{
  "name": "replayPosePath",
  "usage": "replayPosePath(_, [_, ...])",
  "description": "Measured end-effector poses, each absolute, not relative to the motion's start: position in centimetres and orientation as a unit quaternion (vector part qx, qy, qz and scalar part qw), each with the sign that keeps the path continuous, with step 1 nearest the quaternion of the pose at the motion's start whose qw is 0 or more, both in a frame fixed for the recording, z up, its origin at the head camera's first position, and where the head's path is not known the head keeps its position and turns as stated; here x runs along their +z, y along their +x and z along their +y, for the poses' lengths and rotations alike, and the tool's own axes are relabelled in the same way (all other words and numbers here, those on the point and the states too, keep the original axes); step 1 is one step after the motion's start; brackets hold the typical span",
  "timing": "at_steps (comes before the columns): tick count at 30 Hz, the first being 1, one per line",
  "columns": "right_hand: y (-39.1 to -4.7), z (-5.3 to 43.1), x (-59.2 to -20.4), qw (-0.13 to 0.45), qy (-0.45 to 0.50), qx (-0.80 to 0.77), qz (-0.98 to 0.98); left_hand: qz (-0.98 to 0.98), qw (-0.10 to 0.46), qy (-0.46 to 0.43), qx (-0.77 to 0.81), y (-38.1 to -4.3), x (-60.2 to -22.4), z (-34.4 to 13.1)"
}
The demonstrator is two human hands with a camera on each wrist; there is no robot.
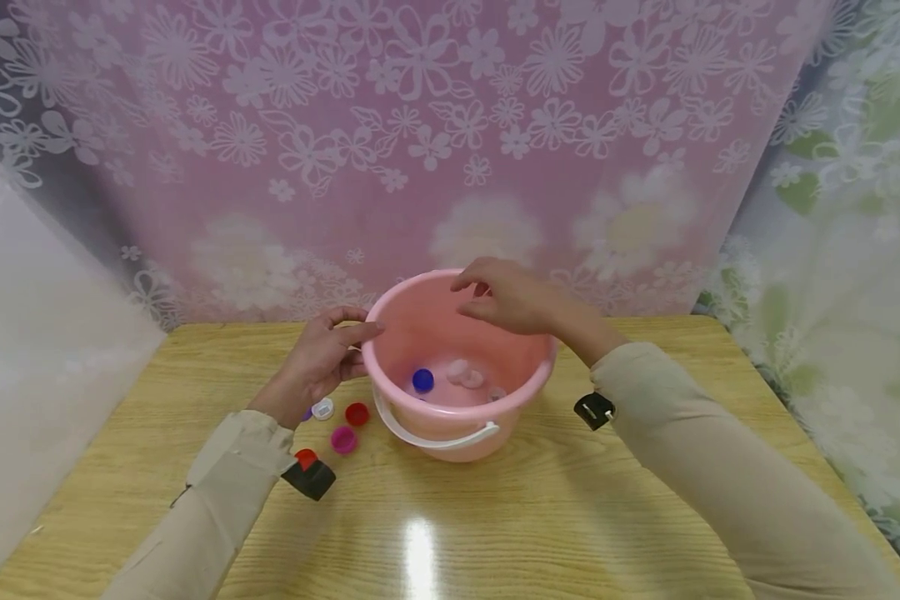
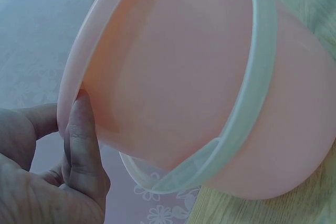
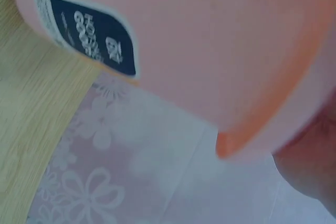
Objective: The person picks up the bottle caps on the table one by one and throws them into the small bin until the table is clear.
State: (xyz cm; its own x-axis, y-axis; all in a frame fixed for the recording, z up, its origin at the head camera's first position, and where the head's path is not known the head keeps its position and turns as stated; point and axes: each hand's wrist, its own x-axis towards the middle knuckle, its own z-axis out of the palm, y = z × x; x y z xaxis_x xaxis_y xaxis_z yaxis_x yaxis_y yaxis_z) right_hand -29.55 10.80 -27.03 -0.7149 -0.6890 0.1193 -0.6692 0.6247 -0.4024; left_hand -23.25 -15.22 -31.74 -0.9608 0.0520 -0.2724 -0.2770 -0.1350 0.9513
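Note:
A pink bucket (image 1: 457,433) with a white handle (image 1: 435,442) stands on the table. My left hand (image 1: 322,358) grips its left rim, the thumb on one side and the fingers on the other, as the left wrist view shows closely. Over the opening on the right side hovers my right hand (image 1: 513,297), fingers loosely bent and thumb apart; I see nothing clearly held in it. Inside the bucket lie a blue bottle cap (image 1: 422,380) and several pale caps (image 1: 472,379). The right wrist view shows the bucket's dark label (image 3: 94,35) and only part of that hand.
Left of the bucket, on the wooden table (image 1: 495,533), lie a white cap (image 1: 322,408), a red cap (image 1: 357,414), a magenta cap (image 1: 344,439) and another red cap (image 1: 305,457) partly behind the left wrist strap. A flowered pink curtain (image 1: 420,167) hangs behind the table.

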Motion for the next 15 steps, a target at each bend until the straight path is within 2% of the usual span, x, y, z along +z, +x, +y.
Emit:
replayPosePath(7, [-30.1, 13.9, -27.0, -0.041, -0.339, -0.259, 0.904, 0.641, 0.114, -0.078, 0.755, -23.3, -31.7, -15.1])
replayPosePath(11, [-29.9, 15.6, -26.8, -0.037, -0.297, -0.269, 0.916, 0.640, 0.113, -0.078, 0.756, -23.4, -31.8, -15.0])
replayPosePath(15, [-29.7, 16.6, -26.9, -0.007, -0.274, -0.279, 0.920, 0.644, 0.113, -0.080, 0.753, -23.4, -31.9, -15.1])
